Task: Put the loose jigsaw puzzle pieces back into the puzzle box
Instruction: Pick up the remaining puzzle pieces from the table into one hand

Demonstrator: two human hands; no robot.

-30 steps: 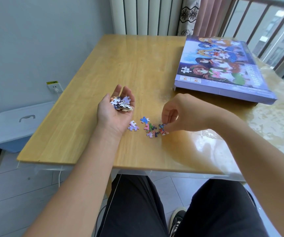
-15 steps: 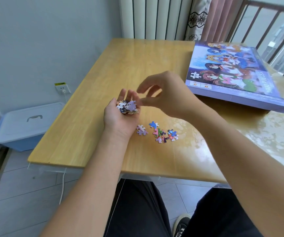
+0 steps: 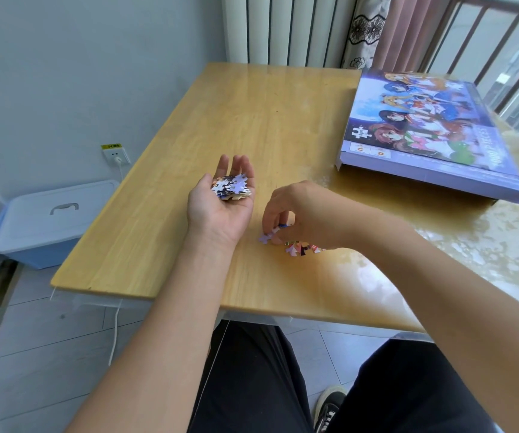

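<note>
The left hand [image 3: 220, 201] lies palm-up, cupped as a tray for a heap of gathered pieces [image 3: 231, 189], while the right hand [image 3: 301, 214] at its 3 o'clock pinches a lilac piece [image 3: 266, 238] off the table [image 3: 252, 120] — the last loose pieces [image 3: 301, 247] lie just beneath it — and the puzzle box [image 3: 433, 132] waits closed, well apart at 1 o'clock.
</note>
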